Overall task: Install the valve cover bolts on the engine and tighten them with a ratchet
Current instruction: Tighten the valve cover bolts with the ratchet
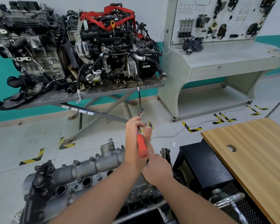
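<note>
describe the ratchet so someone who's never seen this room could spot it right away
Start at the grey engine lowest in the view, nearest the person. Above its right end two hands meet; the left hand holds the ratchet upright. Its bright orange handle is the only orange thing there.

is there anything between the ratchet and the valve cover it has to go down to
Nothing visible blocks it. The left hand holds the orange-handled ratchet up in the air above the right end of the valve cover. The right hand sits just below the ratchet, over that end of the cover, and hides the bolts there.
</note>
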`<state>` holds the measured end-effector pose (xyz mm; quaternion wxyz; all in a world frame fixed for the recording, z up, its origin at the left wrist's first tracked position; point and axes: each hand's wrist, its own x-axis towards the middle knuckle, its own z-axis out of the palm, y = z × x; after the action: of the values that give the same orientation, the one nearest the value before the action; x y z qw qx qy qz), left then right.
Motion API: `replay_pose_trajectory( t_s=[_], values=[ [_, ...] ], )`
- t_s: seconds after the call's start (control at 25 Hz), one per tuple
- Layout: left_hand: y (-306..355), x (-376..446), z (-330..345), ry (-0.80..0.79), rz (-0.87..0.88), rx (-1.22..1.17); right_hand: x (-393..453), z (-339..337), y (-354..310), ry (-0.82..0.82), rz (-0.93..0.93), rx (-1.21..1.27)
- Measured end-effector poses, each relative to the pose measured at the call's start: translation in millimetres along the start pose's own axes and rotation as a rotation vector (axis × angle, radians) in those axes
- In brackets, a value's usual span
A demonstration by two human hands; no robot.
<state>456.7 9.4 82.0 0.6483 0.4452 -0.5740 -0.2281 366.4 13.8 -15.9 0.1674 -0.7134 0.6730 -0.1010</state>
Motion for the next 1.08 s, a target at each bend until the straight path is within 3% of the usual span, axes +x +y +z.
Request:
replay_pose_trajectory(
  t_s=[0.2, 0.36, 0.52, 0.76, 1.08],
  values=[
    [9.4, 13.5, 4.7, 0.277, -0.742, -0.567, 0.7, -1.2, -0.1, -0.003, 0.000, -0.004],
    [12.2, 25.2, -8.1, 0.078, -1.014, -0.614, 0.1, -2.4, -1.4, 0.007, 0.025, 0.015],
    [24.6, 38.1, -18.4, -0.108, -1.096, -0.467, 0.0, -0.3, -0.3, 0.027, 0.027, 0.032],
    [24.6, 51.3, -18.5, -0.164, -1.159, -0.397, 0.2, 0.4, -0.7, 0.025, 0.035, 0.048],
    [20.5, 55.3, -12.7, -0.317, -1.117, -0.308, 1.0, 0.5, 0.0, 0.029, 0.019, 0.067]
  ],
)
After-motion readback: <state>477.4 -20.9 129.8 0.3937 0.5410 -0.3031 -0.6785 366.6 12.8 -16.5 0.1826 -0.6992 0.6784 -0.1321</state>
